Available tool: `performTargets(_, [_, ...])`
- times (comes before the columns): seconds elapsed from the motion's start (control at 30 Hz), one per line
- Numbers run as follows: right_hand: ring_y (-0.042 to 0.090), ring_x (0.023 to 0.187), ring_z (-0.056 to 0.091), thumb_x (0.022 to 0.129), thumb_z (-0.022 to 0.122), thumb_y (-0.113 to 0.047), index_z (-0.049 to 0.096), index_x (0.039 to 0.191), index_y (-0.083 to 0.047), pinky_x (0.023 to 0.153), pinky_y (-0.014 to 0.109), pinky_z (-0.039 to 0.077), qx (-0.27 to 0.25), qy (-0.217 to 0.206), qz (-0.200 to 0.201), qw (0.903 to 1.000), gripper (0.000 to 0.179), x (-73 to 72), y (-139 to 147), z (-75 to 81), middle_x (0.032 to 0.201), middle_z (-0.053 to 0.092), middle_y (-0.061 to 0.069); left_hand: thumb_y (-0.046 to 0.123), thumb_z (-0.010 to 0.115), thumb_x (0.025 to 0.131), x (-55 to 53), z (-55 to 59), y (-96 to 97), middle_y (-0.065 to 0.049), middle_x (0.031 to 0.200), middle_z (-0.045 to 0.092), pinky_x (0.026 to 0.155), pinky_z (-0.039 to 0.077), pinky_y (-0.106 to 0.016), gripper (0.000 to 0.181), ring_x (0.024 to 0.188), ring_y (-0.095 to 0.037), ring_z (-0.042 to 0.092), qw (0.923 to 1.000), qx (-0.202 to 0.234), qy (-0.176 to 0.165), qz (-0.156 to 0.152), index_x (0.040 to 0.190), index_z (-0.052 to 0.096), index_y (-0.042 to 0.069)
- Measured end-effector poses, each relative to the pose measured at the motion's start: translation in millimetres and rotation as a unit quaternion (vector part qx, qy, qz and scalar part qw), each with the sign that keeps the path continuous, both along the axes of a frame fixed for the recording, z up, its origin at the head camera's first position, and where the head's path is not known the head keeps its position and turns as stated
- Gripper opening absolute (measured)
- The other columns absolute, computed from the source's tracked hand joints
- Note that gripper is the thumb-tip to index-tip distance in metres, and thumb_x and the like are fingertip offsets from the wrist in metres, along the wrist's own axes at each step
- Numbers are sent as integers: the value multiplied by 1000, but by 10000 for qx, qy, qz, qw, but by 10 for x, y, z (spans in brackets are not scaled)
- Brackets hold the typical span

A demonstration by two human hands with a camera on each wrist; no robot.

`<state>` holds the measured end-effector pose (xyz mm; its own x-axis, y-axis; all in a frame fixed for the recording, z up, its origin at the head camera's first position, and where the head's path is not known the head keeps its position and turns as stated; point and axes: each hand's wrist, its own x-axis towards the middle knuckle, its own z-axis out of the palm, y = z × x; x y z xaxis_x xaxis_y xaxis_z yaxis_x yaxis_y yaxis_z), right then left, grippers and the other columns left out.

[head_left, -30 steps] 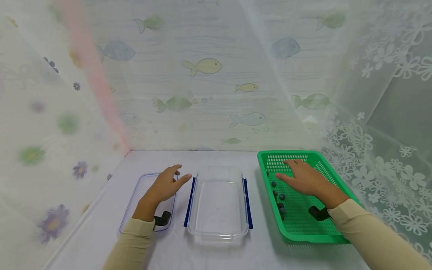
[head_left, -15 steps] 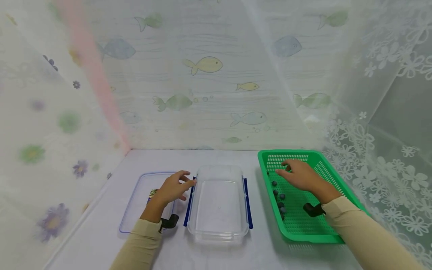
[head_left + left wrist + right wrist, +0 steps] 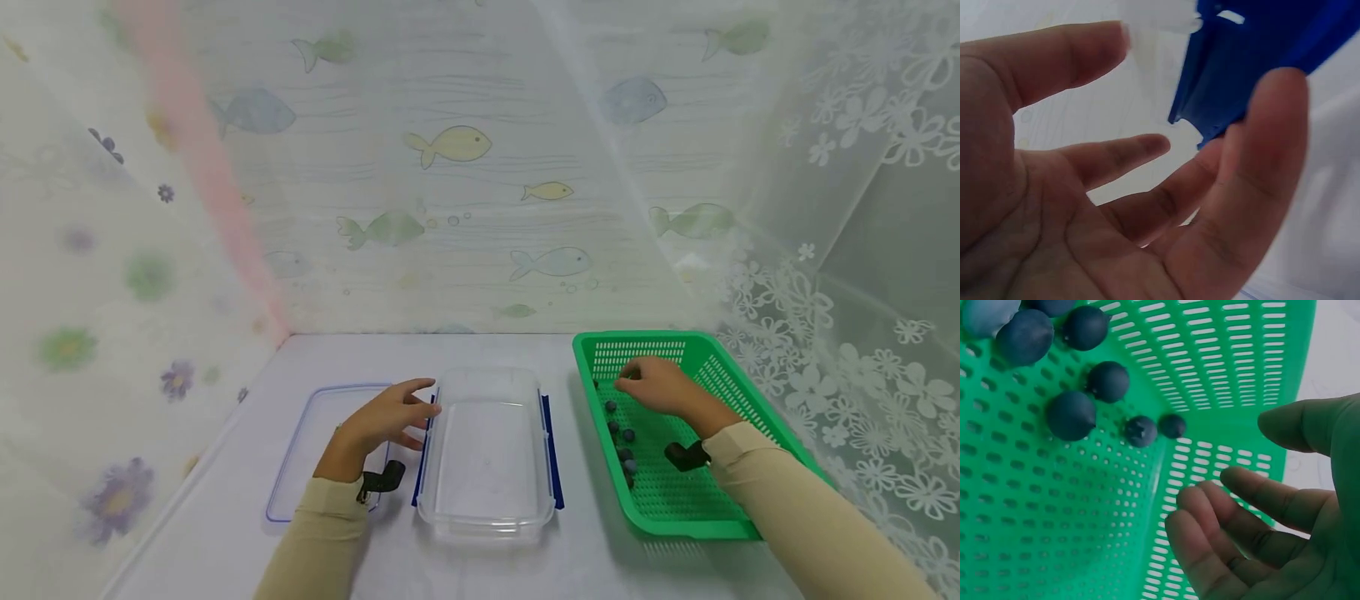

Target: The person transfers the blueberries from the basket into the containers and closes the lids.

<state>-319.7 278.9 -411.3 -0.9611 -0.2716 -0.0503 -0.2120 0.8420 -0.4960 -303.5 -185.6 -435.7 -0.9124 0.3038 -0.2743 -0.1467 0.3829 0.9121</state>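
A clear plastic food container with dark blue side latches stands mid-table. My left hand is at its left side, fingers spread and gently bent. In the left wrist view, the fingertips lie right at the blue latch, which hangs out from the container. The right hand hovers over the far part of a green perforated basket, and its loosely bent fingers hold nothing. Several blueberries lie along the basket's left side.
Left of the container lies a flat clear lid with a blue edge, partly covered by my left forearm. Fish-printed sheeting hangs behind the white table, and flower-patterned sheets close in both sides.
My left hand has moved right, from over the lid to the container's left latch. The right hand has shifted slightly left over the basket, its fingers bending more.
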Motion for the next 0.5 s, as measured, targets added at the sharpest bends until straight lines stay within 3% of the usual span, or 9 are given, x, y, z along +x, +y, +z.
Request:
performTargets(0.3, [32, 97, 72, 104, 61, -23, 65, 131, 8, 81, 45, 61, -1018, -889, -62, 9908, 42, -65, 15, -112, 122, 70, 25, 28, 76, 96, -17, 44, 17, -24, 145, 51, 77, 64, -48, 79, 114, -36, 64, 9992, 149, -265, -240, 162, 34, 17])
performTargets(0.5, [29, 89, 71, 103, 62, -17, 66, 129, 10, 79, 44, 61, -1285, -1130, -91, 9852, 38, -110, 50, -183, 115, 72, 23, 27, 74, 97, -2, 59, 39, -24, 146, 50, 77, 64, -48, 78, 115, -36, 63, 9993, 122, -260, -249, 163, 33, 18])
